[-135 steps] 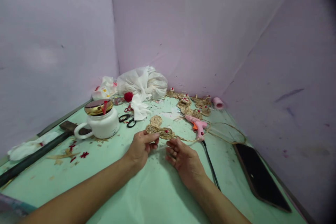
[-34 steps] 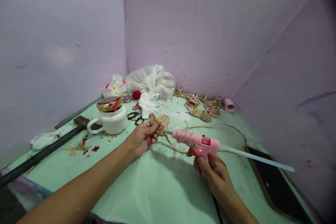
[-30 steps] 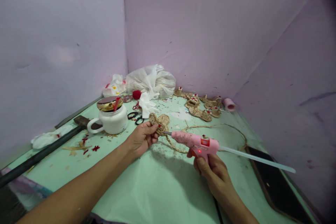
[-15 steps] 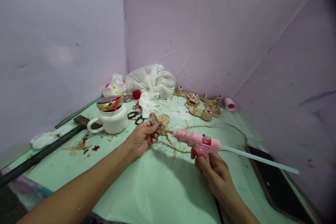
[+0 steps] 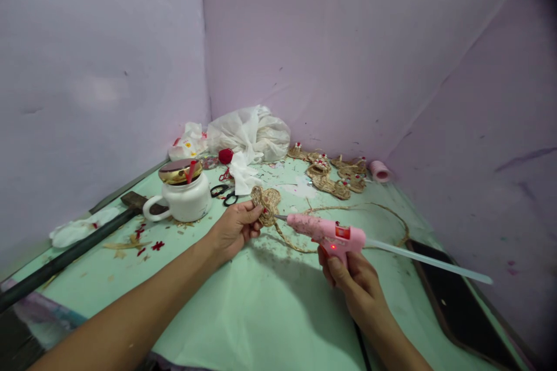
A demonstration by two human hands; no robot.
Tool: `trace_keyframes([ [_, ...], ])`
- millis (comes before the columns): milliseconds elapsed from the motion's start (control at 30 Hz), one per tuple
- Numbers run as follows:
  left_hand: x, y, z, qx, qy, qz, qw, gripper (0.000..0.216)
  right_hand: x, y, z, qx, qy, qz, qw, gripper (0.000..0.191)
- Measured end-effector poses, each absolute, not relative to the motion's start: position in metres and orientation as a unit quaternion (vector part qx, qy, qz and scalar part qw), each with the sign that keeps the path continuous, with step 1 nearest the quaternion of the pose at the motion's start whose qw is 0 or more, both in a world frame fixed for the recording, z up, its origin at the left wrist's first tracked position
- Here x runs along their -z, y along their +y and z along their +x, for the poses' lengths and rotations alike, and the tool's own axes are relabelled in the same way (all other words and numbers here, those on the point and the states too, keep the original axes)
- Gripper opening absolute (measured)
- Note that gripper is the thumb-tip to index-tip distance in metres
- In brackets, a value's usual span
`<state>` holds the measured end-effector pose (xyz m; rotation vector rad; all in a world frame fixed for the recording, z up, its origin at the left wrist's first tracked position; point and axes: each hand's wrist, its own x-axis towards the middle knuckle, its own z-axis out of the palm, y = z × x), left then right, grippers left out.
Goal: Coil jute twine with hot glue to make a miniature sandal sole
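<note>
My left hand (image 5: 238, 229) pinches a coiled, braided straw piece (image 5: 270, 202) with rounded lobes and a small red spot near my thumb. From that piece a loose straw braid (image 5: 291, 244) trails right across the table. My right hand (image 5: 352, 278) is wrapped round the handle of a pink glue gun (image 5: 324, 233), whose red light is lit. The gun's metal nozzle points left, at the edge of the straw piece; whether it touches is too small to tell. A long translucent glue stick (image 5: 430, 259) sticks out of the gun's back.
On the left stand a white mug (image 5: 187, 197) and a long-handled hammer (image 5: 87, 237). Black-handled scissors (image 5: 229, 198) lie behind my left hand. Farther back are a white plastic bag (image 5: 250, 133), several straw pieces (image 5: 324, 177) and a pink spool (image 5: 380, 171). A phone (image 5: 461, 301) lies right.
The straw piece has turned slightly in my left fingers, its lobes shifting a little to the right. My right hand and the glue gun stay almost where they were.
</note>
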<state>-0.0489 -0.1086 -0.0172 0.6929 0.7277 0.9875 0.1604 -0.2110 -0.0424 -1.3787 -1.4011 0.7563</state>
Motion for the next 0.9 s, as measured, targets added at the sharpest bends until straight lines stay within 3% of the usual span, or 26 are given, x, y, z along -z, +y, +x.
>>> trace_keyframes([
  [433, 0.0206, -0.1113, -0.0506, -0.406, 0.317, 0.45, 0.729, 0.041, 0.0375, -0.2101, 0.1594, -0.303, -0.6, -0.553, 0.492, 0.043],
  [900, 0.0203, -0.1134, -0.0486, -0.394, 0.313, 0.477, 0.721, 0.042, 0.0378, -0.209, 0.1591, -0.28, -0.599, -0.557, 0.503, 0.042],
])
